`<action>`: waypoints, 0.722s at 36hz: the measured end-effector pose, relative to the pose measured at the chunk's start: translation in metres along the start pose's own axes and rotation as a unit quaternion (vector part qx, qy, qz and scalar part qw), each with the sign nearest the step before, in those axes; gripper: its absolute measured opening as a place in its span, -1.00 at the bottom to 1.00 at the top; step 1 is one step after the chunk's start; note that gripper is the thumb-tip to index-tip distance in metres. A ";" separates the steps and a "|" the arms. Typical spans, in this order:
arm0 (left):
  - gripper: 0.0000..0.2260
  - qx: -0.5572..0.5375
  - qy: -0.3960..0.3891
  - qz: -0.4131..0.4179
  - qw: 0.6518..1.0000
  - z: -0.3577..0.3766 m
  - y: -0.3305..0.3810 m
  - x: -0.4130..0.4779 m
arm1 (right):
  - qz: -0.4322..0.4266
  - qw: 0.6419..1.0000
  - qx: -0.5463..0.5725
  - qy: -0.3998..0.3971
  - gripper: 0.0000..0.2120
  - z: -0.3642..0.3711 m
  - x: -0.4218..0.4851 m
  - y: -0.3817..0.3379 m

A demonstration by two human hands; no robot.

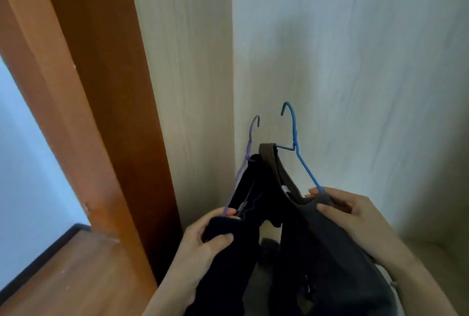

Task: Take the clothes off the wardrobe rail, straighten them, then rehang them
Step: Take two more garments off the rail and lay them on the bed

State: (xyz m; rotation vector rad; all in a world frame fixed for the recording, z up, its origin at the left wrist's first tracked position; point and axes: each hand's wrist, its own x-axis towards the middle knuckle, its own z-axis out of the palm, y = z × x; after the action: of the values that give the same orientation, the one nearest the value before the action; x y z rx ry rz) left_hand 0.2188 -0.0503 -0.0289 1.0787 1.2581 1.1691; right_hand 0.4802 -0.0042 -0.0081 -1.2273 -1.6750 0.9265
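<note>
I hold two garments on wire hangers in front of the open wardrobe. My left hand [203, 242] grips the shoulder of a dark navy garment [243, 244] and the end of its purple hanger [245, 163]. My right hand [355, 222] grips the shoulder of a brown-grey garment [337, 260] together with the arm of its blue hanger [295, 143]. Both hooks point up and hang on nothing. The wardrobe rail is out of view.
The wardrobe's pale interior back panel [355, 62] and side panel [182, 62] rise behind the hangers. Its orange-brown outer side [96, 87] stands to the left, beside a wooden floor [76, 277] and a white wall with a dark skirting board [38, 260].
</note>
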 end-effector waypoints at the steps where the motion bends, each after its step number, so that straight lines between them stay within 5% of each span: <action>1: -0.69 0.020 0.012 -0.004 1.000 0.001 -0.011 -0.010 | 0.008 1.000 -0.003 -0.015 -0.73 -0.002 -0.006 0.010; 7: -0.71 0.132 0.103 -0.020 0.986 0.020 -0.067 -0.092 | 0.025 0.986 -0.004 -0.167 -0.68 -0.016 -0.030 0.062; 13: -0.88 0.116 0.224 -0.039 0.967 0.050 -0.102 -0.191 | -0.033 0.926 -0.082 -0.367 -0.72 -0.023 -0.041 0.082; 19: -0.74 0.068 0.360 -0.071 0.928 0.074 -0.125 -0.293 | -0.117 0.826 -0.168 -0.525 -0.73 0.006 -0.044 0.075; 21: -0.72 0.039 0.400 -0.080 0.912 0.083 -0.131 -0.322 | -0.142 0.805 -0.173 -0.549 -0.48 0.014 -0.040 0.081; 26: -0.35 0.020 0.497 -0.104 0.861 0.101 -0.140 -0.373 | -0.202 0.779 -0.146 -0.575 -0.41 0.023 -0.037 0.074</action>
State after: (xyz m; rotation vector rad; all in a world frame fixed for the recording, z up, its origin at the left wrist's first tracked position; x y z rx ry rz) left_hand 0.3377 -0.4331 -0.1216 0.2803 2.1210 1.5926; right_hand 0.4901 -0.0233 -0.0909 -0.3112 -2.9785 1.2605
